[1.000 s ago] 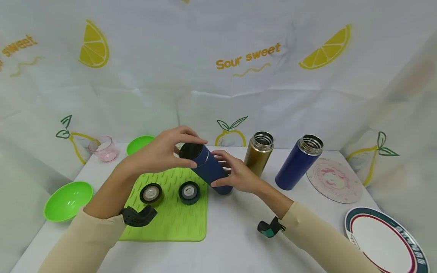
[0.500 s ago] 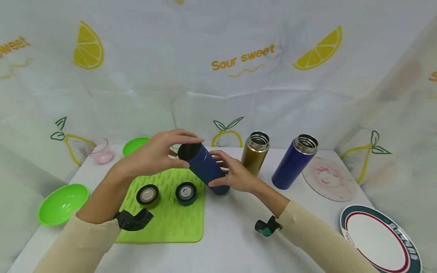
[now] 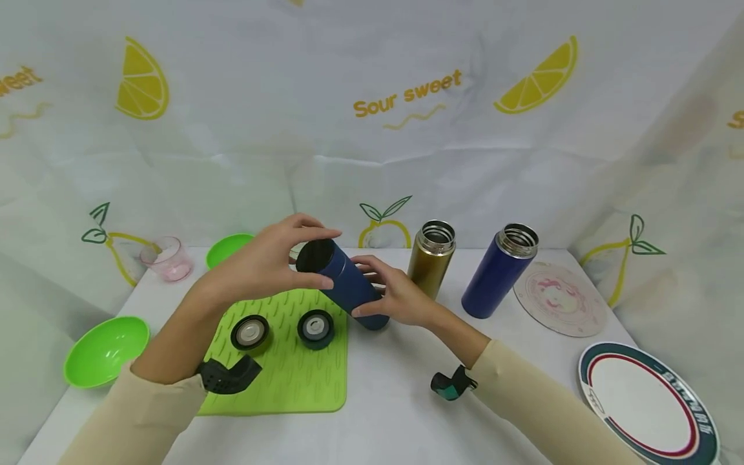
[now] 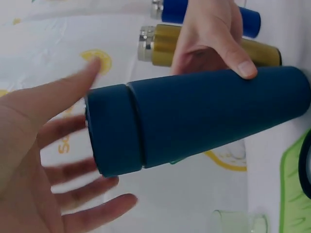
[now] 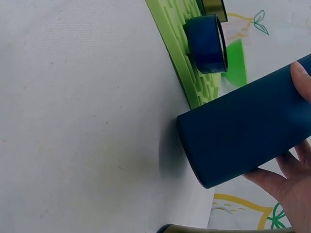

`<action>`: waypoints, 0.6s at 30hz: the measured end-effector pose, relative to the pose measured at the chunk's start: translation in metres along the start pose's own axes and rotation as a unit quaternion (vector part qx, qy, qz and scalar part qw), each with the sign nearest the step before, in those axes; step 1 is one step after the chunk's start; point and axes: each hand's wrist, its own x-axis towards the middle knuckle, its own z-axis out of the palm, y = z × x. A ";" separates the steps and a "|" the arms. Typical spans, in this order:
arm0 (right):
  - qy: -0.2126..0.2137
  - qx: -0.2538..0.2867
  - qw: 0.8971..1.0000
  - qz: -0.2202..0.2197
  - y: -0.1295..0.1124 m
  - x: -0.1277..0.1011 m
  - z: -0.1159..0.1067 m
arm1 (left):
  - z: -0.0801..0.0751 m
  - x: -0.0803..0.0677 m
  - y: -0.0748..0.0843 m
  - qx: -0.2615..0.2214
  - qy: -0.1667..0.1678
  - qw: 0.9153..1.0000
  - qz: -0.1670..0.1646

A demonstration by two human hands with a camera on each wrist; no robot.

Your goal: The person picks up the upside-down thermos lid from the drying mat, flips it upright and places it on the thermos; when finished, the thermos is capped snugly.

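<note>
A dark blue thermos bottle (image 3: 354, 290) with its cap (image 3: 332, 259) on leans left above the table, its base low near the green mat. My right hand (image 3: 401, 296) holds its body, thumb on the near side. Around the cap my left hand (image 3: 264, 265) spreads its fingers; in the left wrist view its thumb (image 4: 73, 90) stands off the cap and the fingertips lie partly behind it. Two loose lids, one gold-sided (image 3: 250, 333) and one dark blue (image 3: 316, 328), lie upside down on the mat. A gold bottle (image 3: 429, 268) and a royal blue bottle (image 3: 496, 278) stand lidless at right.
The green ridged mat (image 3: 290, 391) lies under the lids. Green bowls (image 3: 107, 352) and a pink glass (image 3: 168, 259) are at left. A clear glass (image 4: 240, 221) stands behind the left hand. A pink-patterned disc (image 3: 558, 298) and a rimmed plate (image 3: 645, 400) lie at right.
The head view has shifted slightly. The held bottle leans a little more to the left, and my left thumb reaches a little farther across the cap. The right hand keeps its hold.
</note>
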 end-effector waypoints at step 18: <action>0.003 -0.011 1.000 -0.001 0.001 0.000 -0.003 | 0.003 0.004 0.000 0.057 0.026 0.997 -0.038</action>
